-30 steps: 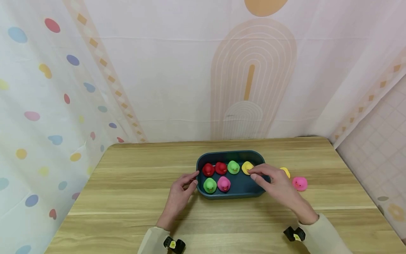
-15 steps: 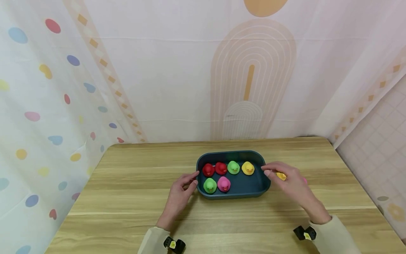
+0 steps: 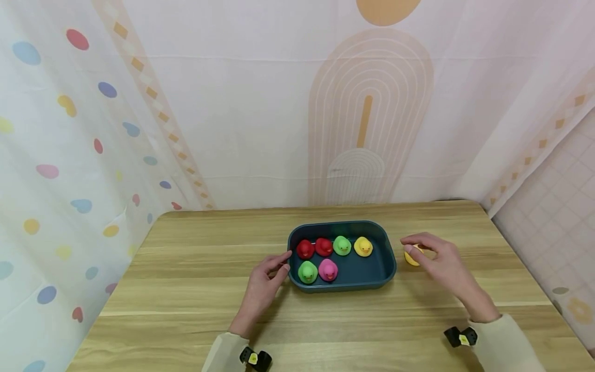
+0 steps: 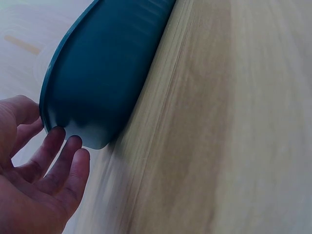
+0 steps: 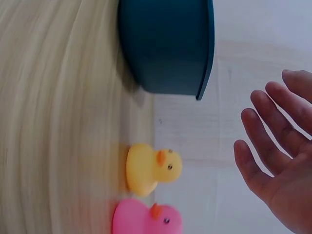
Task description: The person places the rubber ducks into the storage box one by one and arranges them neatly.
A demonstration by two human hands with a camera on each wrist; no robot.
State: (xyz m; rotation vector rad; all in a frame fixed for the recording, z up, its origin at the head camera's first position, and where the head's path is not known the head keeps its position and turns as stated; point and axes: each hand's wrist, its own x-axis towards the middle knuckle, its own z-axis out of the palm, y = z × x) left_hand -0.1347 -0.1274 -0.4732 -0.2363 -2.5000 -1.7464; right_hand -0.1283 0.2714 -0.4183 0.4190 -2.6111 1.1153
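Observation:
A dark teal tray [image 3: 343,285] on the table holds two red rubber ducks [image 3: 305,249], two green ducks [image 3: 342,246], a pink duck [image 3: 328,269] and a yellow duck [image 3: 363,247]. My left hand [image 3: 263,284] touches the tray's left end with its fingertips, fingers loosely bent. Right of the tray, my right hand [image 3: 439,261] hovers above another yellow duck [image 5: 141,170], partly covering it in the head view. Its fingers are spread and hold nothing in the right wrist view. A second pink duck [image 5: 139,219] sits beside that yellow one; the hand hides it in the head view.
The wood-grain table [image 3: 204,289] reaches back to a pale patterned curtain [image 3: 251,124]. More curtain with coloured dots [image 3: 69,170] hangs along the left side. Each sleeve carries a small black wrist camera [image 3: 255,358].
My right hand has drawn back from the yellow duck in the tray and moved right, over the yellow duck outside. The left hand has stayed at the tray's end.

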